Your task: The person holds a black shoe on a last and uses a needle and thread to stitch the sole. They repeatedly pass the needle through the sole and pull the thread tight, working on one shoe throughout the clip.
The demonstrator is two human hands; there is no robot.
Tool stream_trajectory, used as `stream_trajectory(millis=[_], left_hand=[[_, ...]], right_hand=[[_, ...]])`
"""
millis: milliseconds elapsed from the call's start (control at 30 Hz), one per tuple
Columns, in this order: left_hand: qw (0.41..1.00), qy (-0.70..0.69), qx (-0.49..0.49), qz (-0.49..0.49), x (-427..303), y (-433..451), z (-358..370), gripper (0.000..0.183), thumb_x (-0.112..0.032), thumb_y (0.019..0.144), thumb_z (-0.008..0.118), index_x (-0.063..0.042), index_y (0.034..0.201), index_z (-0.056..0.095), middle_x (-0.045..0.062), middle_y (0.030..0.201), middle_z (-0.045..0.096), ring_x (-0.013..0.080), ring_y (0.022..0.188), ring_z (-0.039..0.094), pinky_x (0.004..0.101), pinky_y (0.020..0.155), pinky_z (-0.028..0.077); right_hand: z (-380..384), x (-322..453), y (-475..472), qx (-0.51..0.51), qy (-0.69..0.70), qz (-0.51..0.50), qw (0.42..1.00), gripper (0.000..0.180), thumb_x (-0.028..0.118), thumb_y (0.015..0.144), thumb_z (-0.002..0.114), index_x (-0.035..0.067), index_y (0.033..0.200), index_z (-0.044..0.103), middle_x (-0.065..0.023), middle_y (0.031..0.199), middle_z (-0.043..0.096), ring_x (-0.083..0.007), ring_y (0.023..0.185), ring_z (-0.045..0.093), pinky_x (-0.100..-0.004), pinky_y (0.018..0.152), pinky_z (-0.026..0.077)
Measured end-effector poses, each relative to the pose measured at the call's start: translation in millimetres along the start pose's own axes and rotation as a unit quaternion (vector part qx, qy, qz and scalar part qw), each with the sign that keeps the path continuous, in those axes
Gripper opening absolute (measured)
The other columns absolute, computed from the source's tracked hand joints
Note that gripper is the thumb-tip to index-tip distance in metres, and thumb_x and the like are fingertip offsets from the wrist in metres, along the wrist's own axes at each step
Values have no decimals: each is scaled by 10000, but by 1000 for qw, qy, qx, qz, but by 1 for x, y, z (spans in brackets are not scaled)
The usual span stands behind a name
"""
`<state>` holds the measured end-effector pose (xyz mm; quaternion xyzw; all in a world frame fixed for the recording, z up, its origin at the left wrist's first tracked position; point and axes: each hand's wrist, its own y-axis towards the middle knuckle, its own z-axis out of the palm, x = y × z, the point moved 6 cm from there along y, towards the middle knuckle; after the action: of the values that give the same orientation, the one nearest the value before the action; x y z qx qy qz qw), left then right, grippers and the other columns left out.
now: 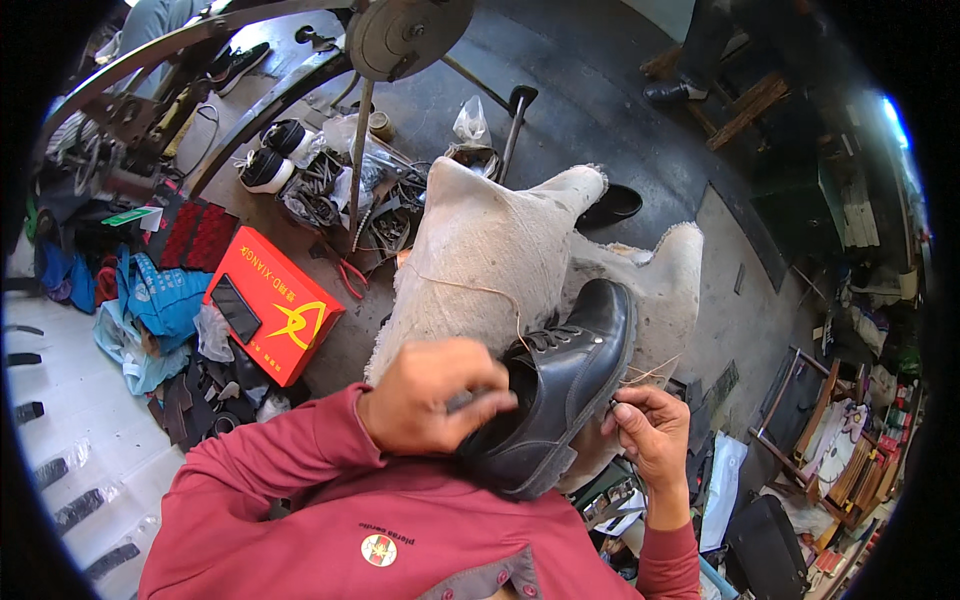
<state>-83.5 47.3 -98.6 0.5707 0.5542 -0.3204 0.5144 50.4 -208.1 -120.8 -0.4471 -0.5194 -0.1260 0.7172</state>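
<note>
A black leather lace-up shoe rests on its side across the lap, on a pale, stained cloth, its sole edge facing right. My left hand, somewhat blurred, is at the shoe's opening, closed around a dark tool whose kind I cannot tell. Beyond the sole edge, my right hand pinches a small dark thing between thumb and fingertips. A tan thread runs over the cloth to the shoe's laces, and loose thread ends stick out above my right hand.
On the left lie a red shoe box with a smartphone on it, red-handled pliers and blue bags. An iron machine frame with a wheel stands ahead. Another person's foot is at upper right; a black bag lies lower right.
</note>
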Motion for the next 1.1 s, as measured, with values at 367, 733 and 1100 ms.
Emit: stream_trajectory(millis=[367, 733, 1100], left_hand=[[989, 114, -11, -95, -9, -4, -21, 56, -106, 908, 773, -61, 918, 742, 120, 1026, 712, 238, 739, 731, 341, 697, 557], [866, -416, -13, -277, -2, -32, 34, 152, -194, 1075, 578, -49, 1031, 579, 76, 961, 663, 162, 909, 649, 345, 925, 522], [818, -380, 168, -397, 1, -24, 75, 620, -342, 1051, 611, 58, 1503, 471, 108, 1428, 601, 183, 1292, 564, 351, 1117, 423]], right_hand=[[-10, -8, -22, 6, 27, -93, 995, 199, 94, 969, 739, -33, 1120, 713, -124, 803, 745, -17, 527, 473, -180, 487, 347], [-2, -10, -21, 34, 14, -54, 998, 235, 176, 991, 735, 11, 1159, 721, -32, 872, 763, -5, 642, 543, -181, 545, 398], [2, -7, -18, 67, 16, -28, 997, 193, 172, 1000, 730, 11, 1095, 680, -41, 867, 756, -28, 692, 592, -198, 591, 425]])
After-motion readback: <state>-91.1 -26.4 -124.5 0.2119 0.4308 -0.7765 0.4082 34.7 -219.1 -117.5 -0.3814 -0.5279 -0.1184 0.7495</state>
